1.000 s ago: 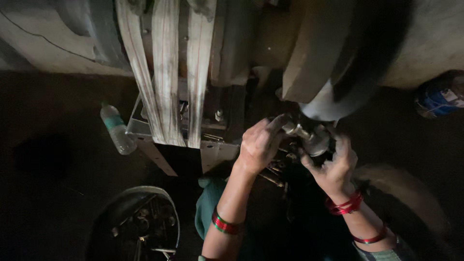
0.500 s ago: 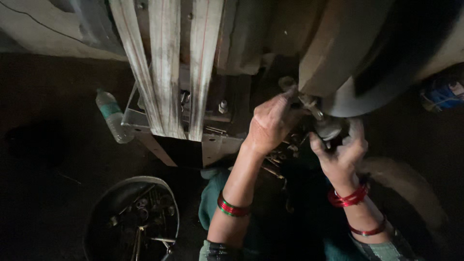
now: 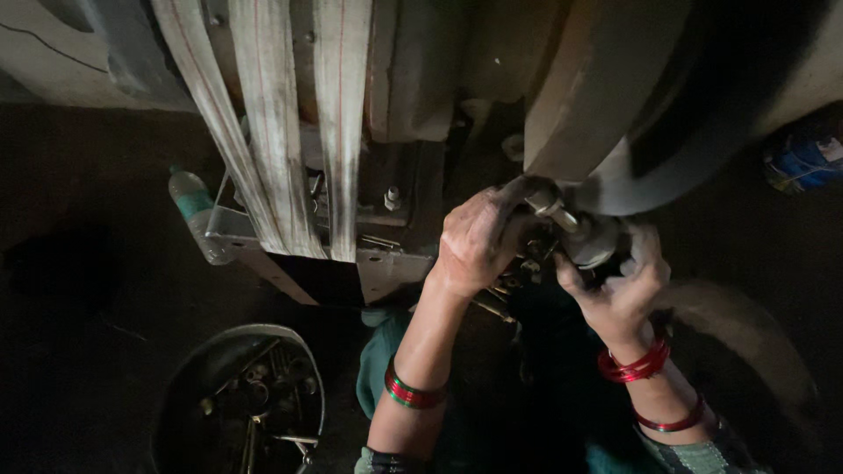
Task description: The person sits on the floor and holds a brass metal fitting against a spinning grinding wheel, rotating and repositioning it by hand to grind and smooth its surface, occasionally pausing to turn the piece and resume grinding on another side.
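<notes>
My left hand (image 3: 479, 241) is closed around a small metal part at the foot of a big machine, its fingers reaching to a short metal shaft (image 3: 551, 209). My right hand (image 3: 619, 285) grips a rounded grey metal fitting (image 3: 590, 246) just right of that shaft. Both hands work close together under a large dark wheel (image 3: 667, 132). Both wrists carry red and green bangles. What exactly lies inside the left fist is hidden.
Three worn pale flat belts (image 3: 263, 132) run down the machine at the left. A plastic bottle (image 3: 198, 215) lies on the dark floor beside a metal bracket (image 3: 386, 268). A round bucket (image 3: 180, 386) holding several tools stands at lower left. A blue object (image 3: 803, 162) lies at far right.
The view has moved closer and shifted slightly. My left hand has slid right and up toward the shaft, and my right hand has stayed on the grey fitting.
</notes>
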